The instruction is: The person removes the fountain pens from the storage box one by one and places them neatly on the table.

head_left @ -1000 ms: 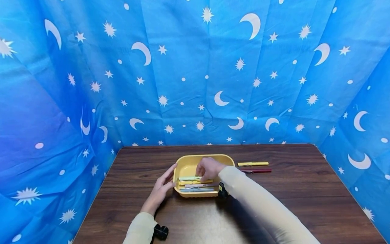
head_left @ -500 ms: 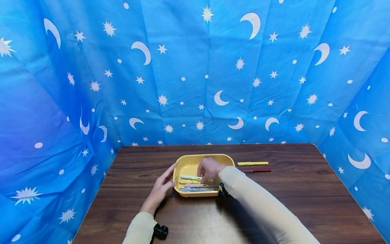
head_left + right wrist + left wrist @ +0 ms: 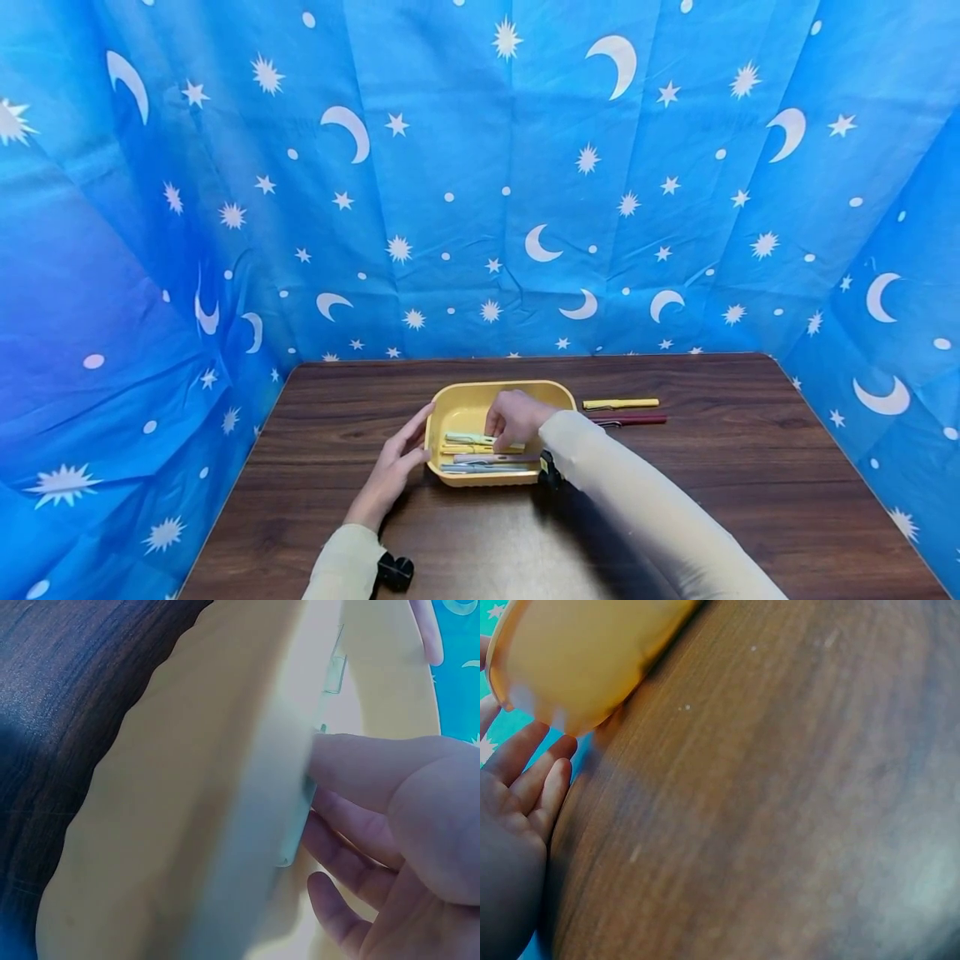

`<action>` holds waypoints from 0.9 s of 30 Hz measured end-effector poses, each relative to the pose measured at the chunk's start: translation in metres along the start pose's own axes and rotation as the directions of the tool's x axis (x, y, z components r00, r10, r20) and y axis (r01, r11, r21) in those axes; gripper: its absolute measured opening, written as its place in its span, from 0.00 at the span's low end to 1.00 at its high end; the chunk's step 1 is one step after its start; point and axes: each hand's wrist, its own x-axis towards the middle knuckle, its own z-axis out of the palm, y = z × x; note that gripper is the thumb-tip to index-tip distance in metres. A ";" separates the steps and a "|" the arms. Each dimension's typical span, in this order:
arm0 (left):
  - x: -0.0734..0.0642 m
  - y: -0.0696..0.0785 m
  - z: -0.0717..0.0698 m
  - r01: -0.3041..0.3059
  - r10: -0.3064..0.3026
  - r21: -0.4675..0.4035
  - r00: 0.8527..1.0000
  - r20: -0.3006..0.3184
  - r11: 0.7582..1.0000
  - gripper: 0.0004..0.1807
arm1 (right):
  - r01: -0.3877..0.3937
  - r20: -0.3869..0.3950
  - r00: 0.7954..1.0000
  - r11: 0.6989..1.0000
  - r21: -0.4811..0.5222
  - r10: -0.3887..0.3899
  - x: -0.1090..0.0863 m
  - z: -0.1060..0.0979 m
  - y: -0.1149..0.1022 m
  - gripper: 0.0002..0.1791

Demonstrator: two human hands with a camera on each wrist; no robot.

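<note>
A yellow tray [image 3: 456,414] stands on the table, seen also in the left wrist view as a rounded yellow wall [image 3: 592,660]. My left hand [image 3: 390,469] touches its left end with extended, spread fingers [image 3: 551,776]. Inside the tray, my right hand [image 3: 517,417] pinches a pale green pen [image 3: 465,437] between thumb and fingers; the pen's far end [image 3: 289,844] shows past the fingers in the right wrist view. Nearer the front wall lie a yellow pen [image 3: 461,450], a pale pinkish pen [image 3: 480,458] and a grey-blue pen [image 3: 483,469], partly covered by the right hand.
Right of the tray, a second yellow pen [image 3: 621,404] and a dark red pen [image 3: 637,419] lie on the dark wooden table [image 3: 750,467]. A blue curtain [image 3: 465,167] with moons and stars surrounds the table's back and sides.
The pale green pen has shifted slightly to the right in the tray, with the right hand on it. The left hand keeps its place at the tray's end.
</note>
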 end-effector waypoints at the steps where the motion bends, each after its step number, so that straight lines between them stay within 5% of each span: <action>1: 0.000 0.000 0.000 -0.001 0.001 0.000 1.000 0.000 1.000 0.42 | 0.002 -0.004 1.000 1.000 0.005 -0.002 -0.001 0.000 0.000 0.07; 27: -0.001 0.001 0.001 -0.026 0.026 0.006 1.000 0.000 1.000 0.42 | 0.095 -0.115 0.990 0.991 0.099 -0.084 -0.013 -0.005 0.013 0.06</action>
